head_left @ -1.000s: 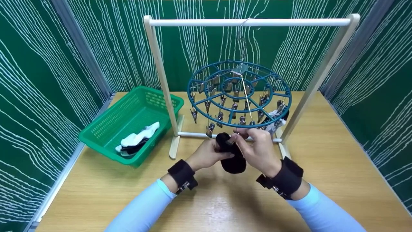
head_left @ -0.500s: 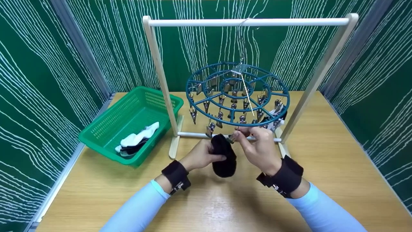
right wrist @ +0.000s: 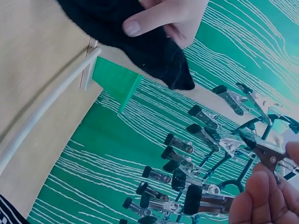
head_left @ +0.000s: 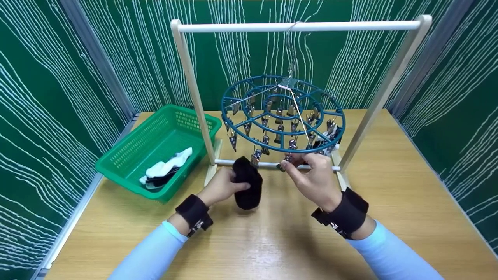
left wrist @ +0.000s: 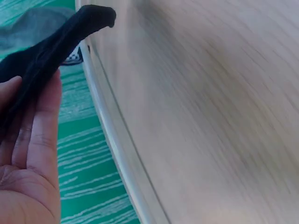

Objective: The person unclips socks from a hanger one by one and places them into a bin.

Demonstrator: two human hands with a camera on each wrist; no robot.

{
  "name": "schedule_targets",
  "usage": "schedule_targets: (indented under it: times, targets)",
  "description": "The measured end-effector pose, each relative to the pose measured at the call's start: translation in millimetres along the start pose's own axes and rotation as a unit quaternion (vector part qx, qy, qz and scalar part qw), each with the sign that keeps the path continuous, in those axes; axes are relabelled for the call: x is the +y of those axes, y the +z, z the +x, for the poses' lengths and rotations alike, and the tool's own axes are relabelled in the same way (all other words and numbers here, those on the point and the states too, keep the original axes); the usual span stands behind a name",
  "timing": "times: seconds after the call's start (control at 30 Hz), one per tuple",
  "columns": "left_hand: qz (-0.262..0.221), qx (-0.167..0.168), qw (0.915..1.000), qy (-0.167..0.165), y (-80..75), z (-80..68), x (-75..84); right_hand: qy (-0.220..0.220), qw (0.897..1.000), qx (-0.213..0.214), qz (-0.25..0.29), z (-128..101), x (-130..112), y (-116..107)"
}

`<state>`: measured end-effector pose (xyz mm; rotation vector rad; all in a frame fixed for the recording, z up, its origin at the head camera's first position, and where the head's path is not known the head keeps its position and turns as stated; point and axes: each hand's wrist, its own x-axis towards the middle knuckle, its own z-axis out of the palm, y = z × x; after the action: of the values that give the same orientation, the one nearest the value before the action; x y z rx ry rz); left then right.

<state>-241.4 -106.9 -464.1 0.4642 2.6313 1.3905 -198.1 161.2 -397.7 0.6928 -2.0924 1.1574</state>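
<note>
Counted one black sock in hand, gripped by the curled fingers and thumb of the left hand, held just below and to the left of the round teal clip hanger and above the wooden table. Seen from the left wrist, sock pressed flat along the fingers.

Found the right hand just under the hanger's near rim, thumb and forefinger pinching one metal clip; clip's dark jaw tip also visible between the fingertips in the right wrist view. Well over a dozen metal clips dangling from the hanger's rings, exact number not countable.

Noted one white and black sock already pegged at the hanger's right edge, partly hidden behind the rim and clips. Hanger hooked on one white rail of a wooden rack, whose lower crossbar ran behind both hands.

Left of the hanger, beyond the rack's left post, one green basket holding white socks and dark ones, count unclear. Green patterned curtain behind and beside everything.
</note>
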Motion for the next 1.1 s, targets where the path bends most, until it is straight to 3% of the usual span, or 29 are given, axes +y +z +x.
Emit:
schedule_targets:
  times: [0.2,0.3,0.67,0.83,1.1]
  targets:
    - [-0.001,0.029,0.9994,-0.020,-21.9,-8.7,4.3,0.007,1.000,-0.005,-0.024,0,0,-1]
    - [0.011,0.039,0.9982,-0.045,-36.8,-13.2,9.8,0.014,1.000,-0.007,-0.025,1,0,-2]
    - [0.041,0.075,0.9945,-0.061,-101.8,-25.3,19.9,0.024,0.999,-0.015,-0.021,2,-3,-3]
    - [0.080,0.091,0.9908,-0.061,-137.5,-24.2,21.4,0.025,0.999,-0.014,-0.022,2,-4,-3]
    - [0.131,0.077,0.9844,-0.089,-187.5,-14.2,8.6,0.024,0.999,-0.020,-0.026,2,-3,-3]
